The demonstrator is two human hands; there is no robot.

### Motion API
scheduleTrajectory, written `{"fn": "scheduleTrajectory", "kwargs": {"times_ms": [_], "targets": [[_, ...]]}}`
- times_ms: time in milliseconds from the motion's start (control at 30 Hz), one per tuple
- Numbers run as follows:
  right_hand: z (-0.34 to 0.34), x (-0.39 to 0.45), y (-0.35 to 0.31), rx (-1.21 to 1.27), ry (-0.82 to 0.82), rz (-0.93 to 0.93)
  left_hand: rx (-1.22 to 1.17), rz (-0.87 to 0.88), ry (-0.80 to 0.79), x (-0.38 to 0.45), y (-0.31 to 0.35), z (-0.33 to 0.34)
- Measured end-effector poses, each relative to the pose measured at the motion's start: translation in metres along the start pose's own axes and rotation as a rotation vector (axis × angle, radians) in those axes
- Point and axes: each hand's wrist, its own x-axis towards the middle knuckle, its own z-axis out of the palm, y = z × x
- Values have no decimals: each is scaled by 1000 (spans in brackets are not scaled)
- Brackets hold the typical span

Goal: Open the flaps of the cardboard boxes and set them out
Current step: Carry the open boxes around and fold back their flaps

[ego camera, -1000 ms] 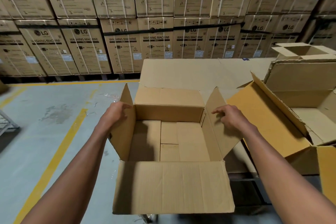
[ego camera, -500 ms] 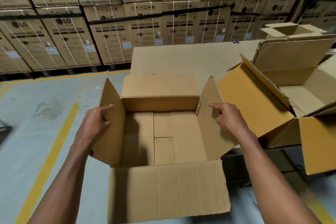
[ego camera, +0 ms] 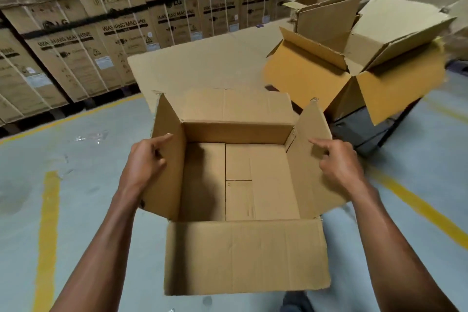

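Note:
An empty brown cardboard box (ego camera: pixel 243 185) with all its flaps open is held in front of me above the floor. My left hand (ego camera: pixel 147 159) grips the outside of its left side flap, index finger along the flap. On the opposite side, my right hand (ego camera: pixel 339 162) presses on the right flap, index finger pointing left. The near flap hangs toward me. At the right, an open box (ego camera: pixel 329 68) stands on a dark platform, and another open box (ego camera: pixel 395 25) sits tilted on top of it.
A wall of stacked LG washing machine cartons (ego camera: pixel 101 33) runs across the back. A large flat cardboard sheet (ego camera: pixel 207 63) lies behind the held box. Yellow lines (ego camera: pixel 48 223) mark the grey floor left and right. The dark platform (ego camera: pixel 367 132) stands at right.
The view has swung left and down; the held box has come away from the platform and now hangs over the floor. Both hands keep their places on the side flaps.

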Motion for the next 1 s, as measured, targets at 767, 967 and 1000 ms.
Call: {"fn": "scheduleTrajectory", "kwargs": {"times_ms": [767, 967, 1000], "targets": [[-159, -239, 210, -67, 253, 516, -112, 451, -454, -89, 210, 155], [-220, -241, 298, -69, 265, 552, -150, 448, -540, -110, 293, 220], [-231, -238, 312, -71, 269, 557, -148, 450, -549, -115, 309, 232]]}}
